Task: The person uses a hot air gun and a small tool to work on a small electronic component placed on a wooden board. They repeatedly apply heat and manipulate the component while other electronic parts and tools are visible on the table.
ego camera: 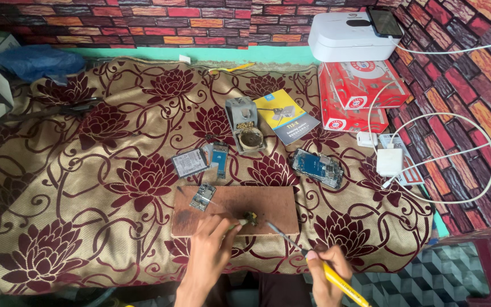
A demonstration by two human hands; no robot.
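Right hand [328, 270] grips yellow soldering iron [336, 278]; tip meets part [249, 217].

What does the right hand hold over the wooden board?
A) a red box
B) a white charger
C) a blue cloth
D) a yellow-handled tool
D: the right hand grips a yellow-handled tool whose thin metal tip reaches toward the small part by the left hand on the board; the charger lies apart on the cloth.
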